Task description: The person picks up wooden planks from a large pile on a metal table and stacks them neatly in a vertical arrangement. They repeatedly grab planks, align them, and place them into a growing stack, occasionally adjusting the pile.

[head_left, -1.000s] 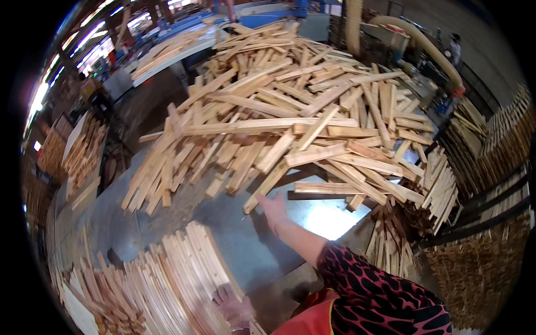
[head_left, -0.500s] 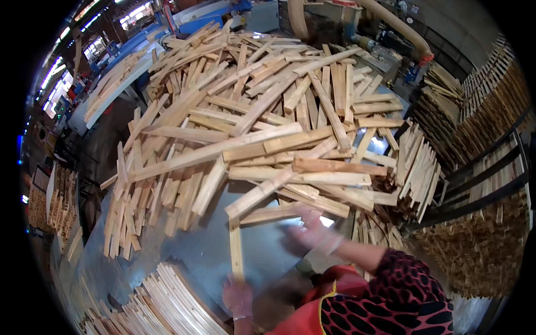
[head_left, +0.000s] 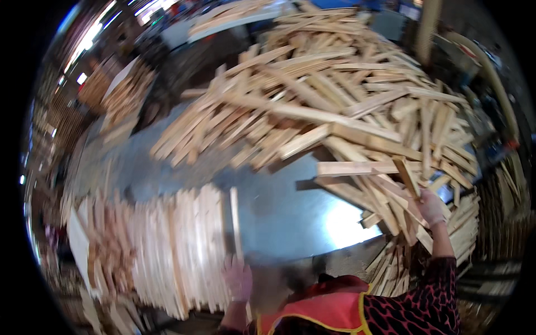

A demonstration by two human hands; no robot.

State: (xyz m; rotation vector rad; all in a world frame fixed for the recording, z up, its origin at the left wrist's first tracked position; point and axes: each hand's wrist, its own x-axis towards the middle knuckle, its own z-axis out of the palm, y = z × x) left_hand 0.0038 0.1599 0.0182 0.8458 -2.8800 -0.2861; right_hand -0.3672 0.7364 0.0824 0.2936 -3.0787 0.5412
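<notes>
My left hand (head_left: 238, 279), in a thin pale glove, is closed on the near end of a narrow wooden strip (head_left: 235, 223). The strip lies at the right side of a tight row of wooden strips (head_left: 192, 245), with a small gap between them. Over at the right, my gloved right hand (head_left: 431, 207) is closed on the near end of a short wooden slat (head_left: 406, 176). That slat slants up at the near right part of a large loose heap of slats (head_left: 335, 117). My right fingers are partly hidden by the wood.
The heap and the row share a grey metal tabletop (head_left: 273, 206), with bright glare near its front edge. Stacked wood (head_left: 125, 95) stands at the far left. More loose slats (head_left: 385, 268) lie below the table's right edge. A ribbed hose (head_left: 497, 89) curves at the far right.
The view has swung left, bringing the row of strips fully into sight. My right hand has moved right to the heap and gripped a slat. My left hand still holds its strip, now beside the row.
</notes>
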